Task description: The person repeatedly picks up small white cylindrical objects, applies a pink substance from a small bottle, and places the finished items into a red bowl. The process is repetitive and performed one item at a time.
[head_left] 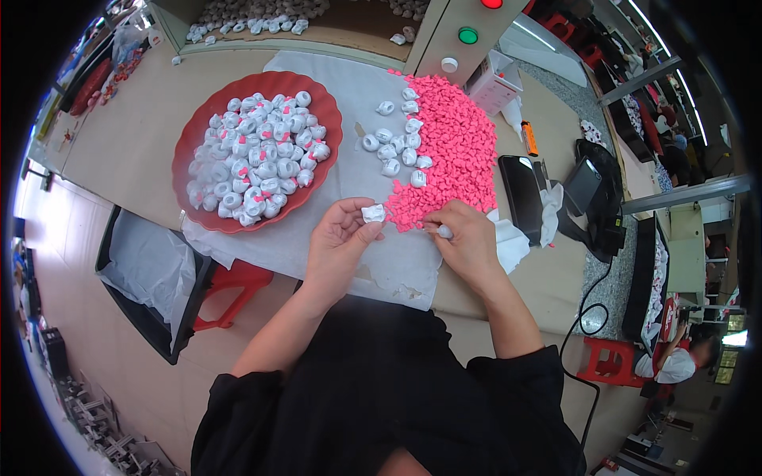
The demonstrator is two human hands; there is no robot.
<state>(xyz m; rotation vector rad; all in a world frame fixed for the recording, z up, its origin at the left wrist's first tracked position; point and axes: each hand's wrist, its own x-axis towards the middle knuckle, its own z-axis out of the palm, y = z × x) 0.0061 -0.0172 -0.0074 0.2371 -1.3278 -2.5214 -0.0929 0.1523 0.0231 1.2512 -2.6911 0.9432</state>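
Observation:
My left hand [335, 242] pinches a small white moulded piece [373, 213] between thumb and fingers, at the near edge of the pink pile. My right hand [470, 242] is closed round a slim tool with a rounded pale end [444, 232]; its front tip is by the pink parts, and I cannot make out what it touches. The heap of small pink parts [456, 135] lies just beyond both hands. Several loose white pieces [386, 151] stand along its left side. A scalloped red bowl [336, 135] at the left is full of white pieces, many with pink bits on them.
White sheeting [353, 91] covers the middle of the table. At the right lie a black phone [520, 194], an orange tube [529, 138] and crumpled tissue [551, 213]. A cabinet with buttons [468, 36] stands at the back. A black tray [131, 289] sits on a red stool [230, 293].

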